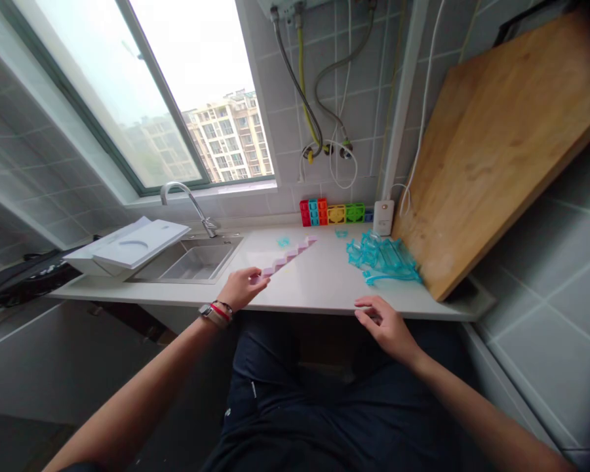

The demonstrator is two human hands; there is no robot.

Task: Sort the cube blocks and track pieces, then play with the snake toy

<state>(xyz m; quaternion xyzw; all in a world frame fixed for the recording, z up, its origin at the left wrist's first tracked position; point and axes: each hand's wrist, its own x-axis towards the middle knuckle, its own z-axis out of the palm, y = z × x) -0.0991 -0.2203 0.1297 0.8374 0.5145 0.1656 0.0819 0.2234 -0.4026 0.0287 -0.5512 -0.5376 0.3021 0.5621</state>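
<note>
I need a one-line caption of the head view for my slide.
Left hand touches a pink block row on the white counter; right hand rests at its edge near turquoise pieces.

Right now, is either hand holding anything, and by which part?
The left hand pinches the near end of the pink block row on the counter. The right hand rests open at the counter's edge, holding nothing.

no legible text, labels or numbers anywhere (none readable)
</note>
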